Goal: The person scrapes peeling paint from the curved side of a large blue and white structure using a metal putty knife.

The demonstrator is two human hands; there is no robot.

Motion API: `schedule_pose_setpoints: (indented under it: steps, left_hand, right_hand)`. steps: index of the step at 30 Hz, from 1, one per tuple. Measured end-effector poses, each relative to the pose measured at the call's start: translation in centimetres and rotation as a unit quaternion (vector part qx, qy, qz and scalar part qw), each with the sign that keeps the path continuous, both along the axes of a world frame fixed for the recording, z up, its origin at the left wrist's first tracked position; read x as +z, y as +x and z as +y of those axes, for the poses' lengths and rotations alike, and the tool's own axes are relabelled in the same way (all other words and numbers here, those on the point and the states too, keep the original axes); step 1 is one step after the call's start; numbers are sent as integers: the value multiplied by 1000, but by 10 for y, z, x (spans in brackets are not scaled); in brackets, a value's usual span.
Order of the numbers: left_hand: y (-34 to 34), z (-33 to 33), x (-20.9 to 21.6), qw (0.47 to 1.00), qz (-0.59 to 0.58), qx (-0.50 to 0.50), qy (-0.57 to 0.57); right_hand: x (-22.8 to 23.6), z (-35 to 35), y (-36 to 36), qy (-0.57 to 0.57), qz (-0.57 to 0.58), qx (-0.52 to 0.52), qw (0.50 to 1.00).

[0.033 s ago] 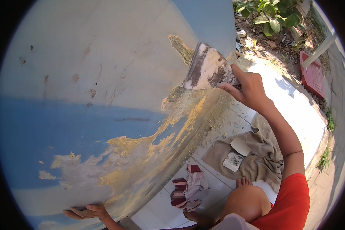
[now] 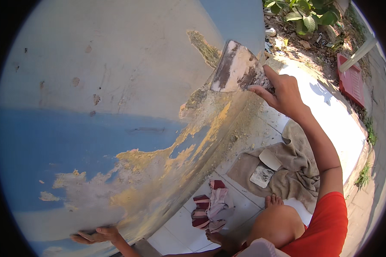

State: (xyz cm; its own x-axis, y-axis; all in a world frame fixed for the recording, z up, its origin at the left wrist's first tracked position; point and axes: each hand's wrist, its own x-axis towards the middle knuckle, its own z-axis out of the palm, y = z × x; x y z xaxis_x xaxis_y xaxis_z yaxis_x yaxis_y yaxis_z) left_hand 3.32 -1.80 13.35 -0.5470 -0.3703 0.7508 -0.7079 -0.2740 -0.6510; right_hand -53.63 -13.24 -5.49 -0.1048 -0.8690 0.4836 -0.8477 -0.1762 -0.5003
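My right hand [image 2: 286, 95] grips a wide scraper [image 2: 235, 68], its blade smeared with whitish and dark residue. The blade lies against the wall [image 2: 133, 77], between a narrow chipped strip [image 2: 204, 49] and a larger peeled area [image 2: 152, 169] of rough yellow and grey. The scraper's handle is mostly hidden in my hand. Around the peeled area the wall is painted blue and pale grey. Low on the wall at the left, my left hand [image 2: 99, 235] rests with its fingers stretched out and holds nothing.
Crumbled paint and plaster [image 2: 240, 135] lie along the wall's foot on white tiles [image 2: 176, 229]. A brown cloth [image 2: 302, 171] bears a pale piece [image 2: 270, 159] and a smudged white piece [image 2: 260, 177]. Nearby are a striped cloth [image 2: 210, 207], a red dustpan [image 2: 351, 81] and leafy plants [image 2: 306, 17].
My right hand and the scraper have shifted slightly up and to the right. The whole view has moved a little; my left hand stays on the wall.
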Motion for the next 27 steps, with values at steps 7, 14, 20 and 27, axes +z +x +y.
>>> schedule_pose_setpoints:
  steps: [7, 14, 20, 27]
  left_hand:
    - [2, -1, 3, 999, 4, -45, 26]
    - [5, -2, 2, 999, -2, -31, 27]
    - [3, -2, -1, 999, 7, -27, 23]
    - [3, 7, 0, 1000, 1, 1, 16]
  right_hand:
    - [19, -10, 15, -73, 14, 4, 997]
    - [15, -11, -24, -54, -21, -45, 997]
    - [26, -18, -13, -114, -22, -23, 993]
    - [16, -21, -19, -125, -71, 4, 990]
